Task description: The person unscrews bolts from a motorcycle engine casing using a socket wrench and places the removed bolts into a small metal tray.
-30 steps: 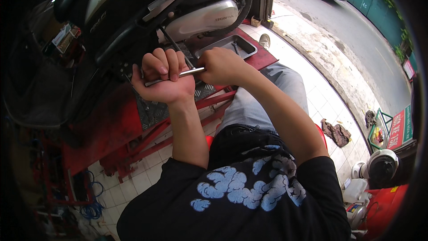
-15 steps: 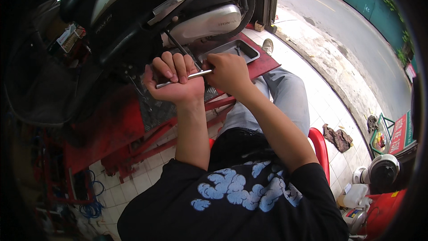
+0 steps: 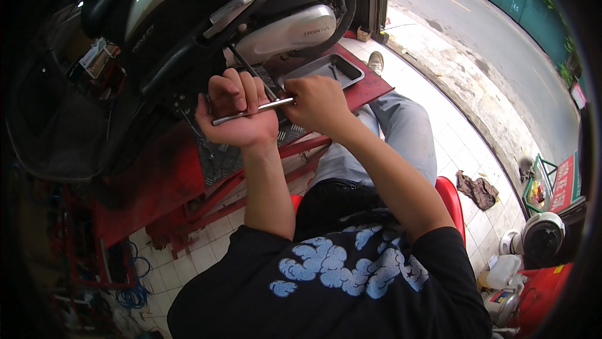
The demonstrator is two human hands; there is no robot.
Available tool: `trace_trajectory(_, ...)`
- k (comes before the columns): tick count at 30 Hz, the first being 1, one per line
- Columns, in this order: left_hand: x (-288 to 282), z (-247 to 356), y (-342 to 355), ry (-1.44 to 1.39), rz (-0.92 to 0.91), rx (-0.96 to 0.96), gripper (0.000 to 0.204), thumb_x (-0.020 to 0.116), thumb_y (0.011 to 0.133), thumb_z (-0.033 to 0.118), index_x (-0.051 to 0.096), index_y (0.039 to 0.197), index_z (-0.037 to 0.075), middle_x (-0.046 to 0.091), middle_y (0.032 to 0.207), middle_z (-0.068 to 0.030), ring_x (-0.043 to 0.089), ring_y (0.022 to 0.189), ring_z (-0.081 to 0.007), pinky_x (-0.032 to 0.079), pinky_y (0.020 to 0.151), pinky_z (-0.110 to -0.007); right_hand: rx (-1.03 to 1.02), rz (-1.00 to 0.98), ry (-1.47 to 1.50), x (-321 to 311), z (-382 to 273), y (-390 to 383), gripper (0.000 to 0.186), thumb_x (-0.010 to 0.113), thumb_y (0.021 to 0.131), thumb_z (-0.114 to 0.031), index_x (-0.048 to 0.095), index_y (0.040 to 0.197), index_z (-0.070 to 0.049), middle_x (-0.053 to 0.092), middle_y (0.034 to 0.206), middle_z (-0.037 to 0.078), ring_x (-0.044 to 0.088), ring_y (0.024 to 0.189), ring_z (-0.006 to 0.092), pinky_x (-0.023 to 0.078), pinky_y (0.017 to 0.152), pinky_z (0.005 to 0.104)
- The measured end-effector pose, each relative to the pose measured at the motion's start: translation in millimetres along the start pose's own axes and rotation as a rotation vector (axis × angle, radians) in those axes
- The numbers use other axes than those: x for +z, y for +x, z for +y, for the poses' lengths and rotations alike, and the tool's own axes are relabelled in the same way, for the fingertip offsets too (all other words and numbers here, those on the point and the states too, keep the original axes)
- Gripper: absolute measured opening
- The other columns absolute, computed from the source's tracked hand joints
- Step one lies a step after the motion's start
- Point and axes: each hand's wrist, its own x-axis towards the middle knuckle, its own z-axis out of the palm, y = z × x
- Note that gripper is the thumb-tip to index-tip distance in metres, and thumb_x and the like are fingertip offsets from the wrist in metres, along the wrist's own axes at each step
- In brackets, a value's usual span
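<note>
My left hand (image 3: pixel 241 113) is palm up, its curled fingers closed loosely over a slim chrome rod (image 3: pixel 224 119). My right hand (image 3: pixel 318 105) grips the rod's other end. Just beyond them a dark bar (image 3: pixel 241 57) slants down from the scooter (image 3: pixel 166 57), near its silver side cover (image 3: pixel 282 35). To the right of that bar, a metal tray (image 3: pixel 356 74) with a small dark tool (image 3: pixel 335 73) inside rests on the red lift platform (image 3: pixel 376 88), which has a dark chequered plate (image 3: pixel 219 157) under my hands.
My legs (image 3: pixel 407 132) extend beside the lift, by a red chair (image 3: pixel 451 204). A dark rag (image 3: pixel 476 188) lies on white tiles. Containers (image 3: pixel 501 273), a sign (image 3: pixel 564 182) and blue hoses (image 3: pixel 132 292) sit around the edges. A street (image 3: pixel 476 38) lies beyond the doorway.
Both hands have shifted slightly with the rod, and the fingers of my left hand have changed their curl a little. The white car seen earlier on the street is out of view.
</note>
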Motion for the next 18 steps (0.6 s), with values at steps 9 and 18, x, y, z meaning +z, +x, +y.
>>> trace_trajectory(9, 26.0, -8.0, 8.7, 0.185, 0.048, 0.055, 0.075, 0.033, 0.094, 0.046, 0.017, 0.161, 0.016, 0.016, 0.167, -0.0144, 0.015, 0.155, -0.0275, 0.014, 0.124, -0.048, -0.206, 0.113, 0.038, -4.9, 6.7, 2.9, 0.073, 0.071, 0.072, -0.028, 0.051, 0.138, -0.002, 0.057, 0.134, 0.02, 0.052, 0.128, 0.0346, 0.045, 0.105, 0.0415)
trace_trajectory(18, 26.1, -10.1, 9.2, 0.191, 0.05, 0.055, 0.073, 0.032, 0.094, 0.044, 0.021, 0.16, 0.015, 0.019, 0.166, -0.0161, 0.018, 0.154, -0.0286, 0.015, 0.124, -0.049, -0.257, 0.152, 0.009, 3.1, 15.6, 3.6, 0.08, 0.07, 0.075, -0.031, 0.046, 0.146, -0.004, 0.058, 0.135, 0.023, 0.051, 0.132, 0.0357, 0.043, 0.108, 0.0423)
